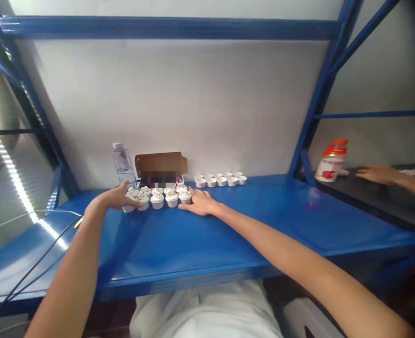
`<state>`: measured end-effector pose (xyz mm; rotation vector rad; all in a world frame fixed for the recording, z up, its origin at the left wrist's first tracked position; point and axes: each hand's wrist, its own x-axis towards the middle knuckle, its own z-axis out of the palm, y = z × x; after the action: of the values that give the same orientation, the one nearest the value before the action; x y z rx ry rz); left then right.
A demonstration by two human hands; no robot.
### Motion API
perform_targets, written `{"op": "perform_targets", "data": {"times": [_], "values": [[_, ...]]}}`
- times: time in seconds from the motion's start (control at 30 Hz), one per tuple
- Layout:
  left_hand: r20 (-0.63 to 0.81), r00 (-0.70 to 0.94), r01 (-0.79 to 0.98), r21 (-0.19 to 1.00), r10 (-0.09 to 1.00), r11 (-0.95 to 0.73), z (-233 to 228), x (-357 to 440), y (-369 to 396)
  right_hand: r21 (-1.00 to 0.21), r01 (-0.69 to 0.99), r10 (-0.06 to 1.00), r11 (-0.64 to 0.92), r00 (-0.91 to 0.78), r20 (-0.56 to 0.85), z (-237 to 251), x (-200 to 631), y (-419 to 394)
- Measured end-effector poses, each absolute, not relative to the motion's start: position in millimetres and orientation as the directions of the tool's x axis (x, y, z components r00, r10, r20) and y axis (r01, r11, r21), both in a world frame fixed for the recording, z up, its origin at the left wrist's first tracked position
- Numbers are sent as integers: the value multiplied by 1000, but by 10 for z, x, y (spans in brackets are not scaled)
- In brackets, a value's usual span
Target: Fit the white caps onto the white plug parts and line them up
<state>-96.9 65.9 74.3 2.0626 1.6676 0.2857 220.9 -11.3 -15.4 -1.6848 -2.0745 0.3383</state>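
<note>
Several small white cups (157, 201) with speckled white tops stand close together in rows on the blue table. At the left end of this group is my left hand (118, 196), its thumb stretched across the front cup and its fingers apart toward the back. My right hand (202, 203) lies at the other end, thumb in front of the last cup and fingers extended behind it. Both hands bracket the group from its sides, touching or nearly touching the end cups. Part of the leftmost cups is hidden by my left hand.
Behind the cups stand an open brown cardboard box (161, 163) and a clear bottle (123, 164). A second group of white cups (221, 180) sits by the wall. At right are an orange-capped bottle (331, 162) and another person's hand (376, 173). Cables (42, 253) cross the left side.
</note>
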Motion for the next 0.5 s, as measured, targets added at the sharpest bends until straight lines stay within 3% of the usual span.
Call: {"op": "perform_targets", "data": {"times": [0.27,0.5], "values": [[-40,347,843,450,937,-294,724,-936,655,-432,884,975,179,-100,199,-107,2134,-112],[-60,280,890,391,958,-236,761,-896,636,-432,889,981,155,-87,173,-55,2105,-160]]}}
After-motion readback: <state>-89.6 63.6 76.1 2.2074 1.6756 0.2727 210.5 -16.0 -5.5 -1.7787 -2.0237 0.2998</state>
